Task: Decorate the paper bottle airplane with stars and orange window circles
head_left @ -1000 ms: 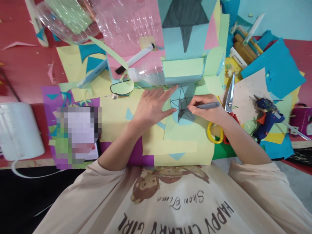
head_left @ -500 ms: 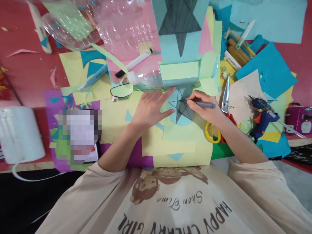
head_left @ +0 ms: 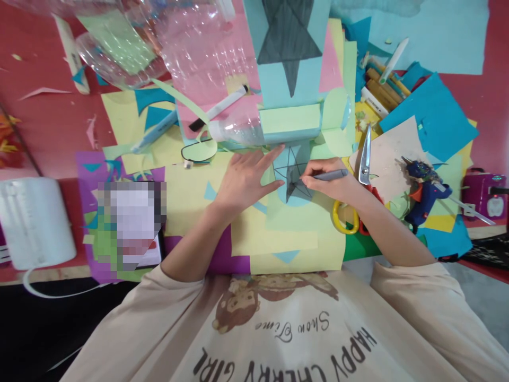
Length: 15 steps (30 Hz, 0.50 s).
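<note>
My right hand [head_left: 328, 183] is closed on a grey marker [head_left: 333, 175], its tip on a star outline drawn on a light blue piece of paper [head_left: 281, 159]. Part of the star [head_left: 293, 178] is filled in dark grey; the rest shows only lines. Flat on the paper, with fingers spread, lies my left hand [head_left: 248, 178], its index finger and thumb at the left edge of the drawing. Just beyond the star a clear plastic bottle [head_left: 240, 131] lies on its side, wrapped in green and blue paper [head_left: 292, 118].
Scissors [head_left: 345, 216] with yellow and red handles lie beside my right forearm. A blue glue gun [head_left: 425, 201] rests farther right. Behind the bottle is blue paper with a large dark star [head_left: 290, 50]. Left are a marker [head_left: 218, 109], a blurred phone-like object [head_left: 157, 254] and a white box-shaped device [head_left: 37, 223].
My right hand has shifted slightly left and down, bringing the marker tip to the star's lower middle. My left hand stays in place. The view has moved a little.
</note>
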Tool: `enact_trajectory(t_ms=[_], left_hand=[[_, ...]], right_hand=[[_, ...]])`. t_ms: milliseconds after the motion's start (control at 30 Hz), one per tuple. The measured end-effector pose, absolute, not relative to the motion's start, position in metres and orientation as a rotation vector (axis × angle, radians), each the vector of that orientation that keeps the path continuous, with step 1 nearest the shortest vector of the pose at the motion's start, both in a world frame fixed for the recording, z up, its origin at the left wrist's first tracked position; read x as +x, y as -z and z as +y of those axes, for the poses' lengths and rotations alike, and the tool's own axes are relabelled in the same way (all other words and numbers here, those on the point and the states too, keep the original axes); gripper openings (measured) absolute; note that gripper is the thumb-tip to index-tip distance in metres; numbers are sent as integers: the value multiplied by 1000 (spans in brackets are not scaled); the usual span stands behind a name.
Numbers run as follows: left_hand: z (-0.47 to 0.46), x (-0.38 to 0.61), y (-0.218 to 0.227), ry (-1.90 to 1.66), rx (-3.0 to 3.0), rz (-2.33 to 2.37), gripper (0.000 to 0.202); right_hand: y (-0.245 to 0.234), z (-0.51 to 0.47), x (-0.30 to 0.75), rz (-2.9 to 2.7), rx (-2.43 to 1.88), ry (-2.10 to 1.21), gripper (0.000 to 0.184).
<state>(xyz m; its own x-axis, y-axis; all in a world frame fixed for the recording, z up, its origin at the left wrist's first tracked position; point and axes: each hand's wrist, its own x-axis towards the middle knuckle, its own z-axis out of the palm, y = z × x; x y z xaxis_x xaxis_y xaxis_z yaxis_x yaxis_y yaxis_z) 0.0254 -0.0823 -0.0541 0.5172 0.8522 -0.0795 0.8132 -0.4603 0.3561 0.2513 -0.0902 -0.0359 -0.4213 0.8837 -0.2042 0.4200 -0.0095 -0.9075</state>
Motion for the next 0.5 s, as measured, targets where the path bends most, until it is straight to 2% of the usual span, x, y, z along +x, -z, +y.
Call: enact_trajectory(t_ms=[500], left_hand=[[-82,26,53,-161,2386,1373,65]], right_hand=[[41,-91,252,-1743,-1432,-1344,15]])
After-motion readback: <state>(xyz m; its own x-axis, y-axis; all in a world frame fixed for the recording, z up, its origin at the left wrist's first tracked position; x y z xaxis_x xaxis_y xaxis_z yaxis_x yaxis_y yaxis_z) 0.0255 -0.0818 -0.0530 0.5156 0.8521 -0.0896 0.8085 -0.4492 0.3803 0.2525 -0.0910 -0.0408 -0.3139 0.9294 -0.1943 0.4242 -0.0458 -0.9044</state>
